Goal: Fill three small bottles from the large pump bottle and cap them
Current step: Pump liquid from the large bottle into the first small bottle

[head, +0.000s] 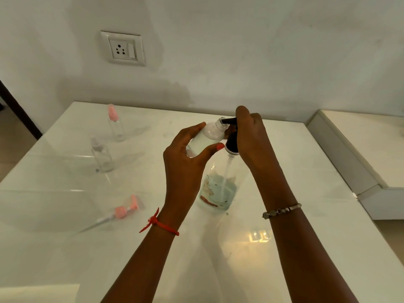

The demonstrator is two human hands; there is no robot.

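My left hand point(185, 154) grips a small clear bottle point(207, 136), tilted, its open neck against the black nozzle of the large pump bottle point(220, 189). White liquid sits in the small bottle. My right hand point(251, 132) rests over the black pump head point(231, 143), fingers curled round it. The large bottle stands on the table with liquid low in it. Two other small bottles stand at the left: one with a pink cap point(115, 123) and one with a clear cap point(102, 156). A loose pink pump cap point(124, 211) with its tube lies on the table.
The glossy white table point(65, 248) meets a white wall with a socket plate point(122, 48). A lower white ledge point(349, 149) runs along the right side. The table's left edge drops to the floor.
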